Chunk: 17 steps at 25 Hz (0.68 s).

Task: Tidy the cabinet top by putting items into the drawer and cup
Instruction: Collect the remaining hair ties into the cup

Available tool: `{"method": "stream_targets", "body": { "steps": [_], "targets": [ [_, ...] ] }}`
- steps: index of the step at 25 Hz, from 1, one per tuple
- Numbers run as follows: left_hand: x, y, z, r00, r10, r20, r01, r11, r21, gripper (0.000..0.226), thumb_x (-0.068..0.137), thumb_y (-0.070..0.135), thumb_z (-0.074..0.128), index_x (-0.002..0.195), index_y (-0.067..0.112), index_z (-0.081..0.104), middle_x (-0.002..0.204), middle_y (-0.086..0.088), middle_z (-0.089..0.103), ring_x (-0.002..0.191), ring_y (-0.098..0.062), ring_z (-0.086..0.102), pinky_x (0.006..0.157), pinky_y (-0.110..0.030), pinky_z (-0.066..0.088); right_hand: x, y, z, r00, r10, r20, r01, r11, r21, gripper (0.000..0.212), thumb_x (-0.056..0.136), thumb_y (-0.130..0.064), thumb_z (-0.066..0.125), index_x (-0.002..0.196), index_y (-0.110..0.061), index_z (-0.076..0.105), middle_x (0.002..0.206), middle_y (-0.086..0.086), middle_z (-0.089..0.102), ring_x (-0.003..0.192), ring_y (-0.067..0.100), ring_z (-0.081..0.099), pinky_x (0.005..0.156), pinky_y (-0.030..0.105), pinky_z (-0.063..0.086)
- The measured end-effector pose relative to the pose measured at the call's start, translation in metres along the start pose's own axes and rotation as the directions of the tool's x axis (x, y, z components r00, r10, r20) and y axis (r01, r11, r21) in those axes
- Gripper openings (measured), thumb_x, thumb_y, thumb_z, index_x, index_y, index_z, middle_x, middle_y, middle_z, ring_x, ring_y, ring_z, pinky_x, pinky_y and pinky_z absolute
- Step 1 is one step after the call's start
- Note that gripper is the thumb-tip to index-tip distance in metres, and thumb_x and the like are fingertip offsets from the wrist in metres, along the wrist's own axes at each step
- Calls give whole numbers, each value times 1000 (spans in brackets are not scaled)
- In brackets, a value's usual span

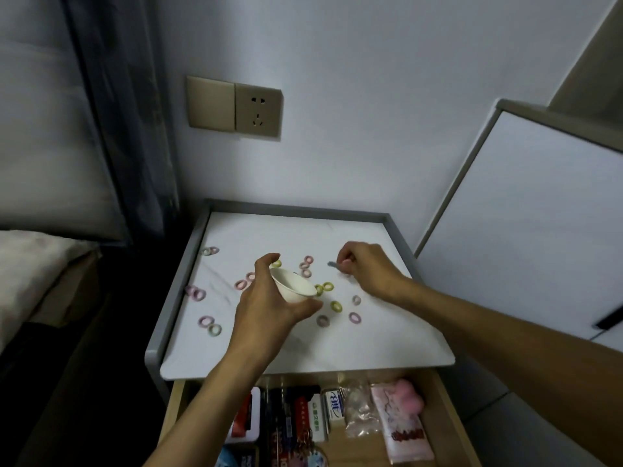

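Note:
My left hand (269, 298) grips a white paper cup (292, 285), tilted with its mouth towards the upper right, just above the white cabinet top (371, 338). My right hand (365, 269) pinches small hair ties, a grey-blue one (333, 264) sticking out at its fingertips. Several small coloured hair ties lie scattered on the top: green ones (327, 287), pink ones (306, 264), a pair at the back left (210, 251). Below the front edge the wooden drawer (448, 406) stands open, filled with packets and boxes.
A grey raised rim (175, 298) runs round the left, back and right of the cabinet top. A bed (40, 281) lies to the left, a white panel (526, 224) to the right. A wall socket (258, 111) sits above.

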<state>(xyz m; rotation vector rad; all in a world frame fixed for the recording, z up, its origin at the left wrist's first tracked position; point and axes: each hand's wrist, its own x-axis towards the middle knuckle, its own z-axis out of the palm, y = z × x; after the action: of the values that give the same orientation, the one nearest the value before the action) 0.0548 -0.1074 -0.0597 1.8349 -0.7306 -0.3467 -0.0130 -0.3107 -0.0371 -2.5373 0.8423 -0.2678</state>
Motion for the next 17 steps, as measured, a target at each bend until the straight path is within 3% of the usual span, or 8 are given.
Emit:
{"method": "stream_targets", "body": {
  "steps": [2, 4, 8, 10, 12, 14, 15, 17],
  "targets": [
    [0, 0, 2, 1000, 12, 3, -12, 1000, 19, 94, 65, 34, 87, 141, 32, 32, 111, 8, 50, 97, -15, 50, 72, -26, 41, -6, -24, -16, 997, -74, -20, 76, 991, 113, 9, 90, -10, 64, 85, -18, 66, 79, -3, 68, 75, 9, 63, 63, 13, 44],
    [0, 1, 4, 999, 32, 13, -32, 999, 44, 95, 65, 34, 87, 142, 31, 31, 110, 9, 52, 98, -13, 50, 70, -24, 38, -21, -51, -18, 980, -191, 62, 178, 969, 173, 8, 86, -10, 68, 85, -19, 69, 74, -8, 68, 71, 0, 62, 67, 13, 46],
    [-2, 2, 3, 998, 61, 24, -62, 997, 36, 97, 66, 29, 87, 144, 28, 29, 115, 6, 61, 103, -13, 59, 73, -16, 43, -44, -82, 1, 880, -412, 235, 404, 911, 85, 21, 87, -7, 61, 97, -18, 75, 88, -8, 74, 77, 1, 63, 70, 11, 45],
    [0, 2, -2, 999, 42, 5, -43, 999, 19, 96, 67, 30, 87, 144, 29, 29, 118, 5, 61, 101, -15, 60, 71, -16, 45, -41, -83, -6, 893, -402, 200, 371, 912, 175, 20, 88, -9, 63, 101, -17, 77, 92, -7, 75, 81, 1, 65, 74, 13, 47],
    [2, 0, -9, 999, 9, -37, -9, 1000, 0, 96, 64, 34, 87, 142, 31, 30, 119, 1, 60, 103, -22, 59, 74, -28, 48, -33, -70, -12, 941, -328, 81, 291, 910, 294, 16, 88, -11, 67, 99, -17, 78, 94, -8, 75, 85, -2, 66, 81, 15, 50],
    [1, 1, -14, 998, -12, -63, 11, 1000, -13, 96, 63, 35, 88, 141, 30, 32, 120, -1, 58, 104, -23, 56, 77, -32, 46, -29, -38, -12, 977, -209, 27, 198, 955, 221, 15, 88, -14, 69, 100, -20, 76, 100, -8, 73, 87, 0, 65, 82, 24, 54],
    [-1, 1, -15, 998, -9, -62, 8, 1000, -13, 95, 64, 34, 88, 141, 29, 33, 121, -1, 57, 104, -22, 55, 78, -31, 45, -28, -16, -9, 984, -157, 79, 147, 981, 126, 19, 86, -16, 71, 104, -23, 74, 107, -7, 70, 88, 3, 62, 79, 24, 54],
    [-5, 3, -17, 999, 4, -54, -5, 1000, -8, 95, 64, 34, 88, 141, 29, 32, 121, -1, 57, 104, -22, 55, 79, -31, 44, -32, 27, -2, 948, -119, 294, 144, 988, -63, 39, 83, -18, 76, 119, -27, 66, 123, -3, 58, 100, 9, 55, 78, 8, 43]
  ]
}}
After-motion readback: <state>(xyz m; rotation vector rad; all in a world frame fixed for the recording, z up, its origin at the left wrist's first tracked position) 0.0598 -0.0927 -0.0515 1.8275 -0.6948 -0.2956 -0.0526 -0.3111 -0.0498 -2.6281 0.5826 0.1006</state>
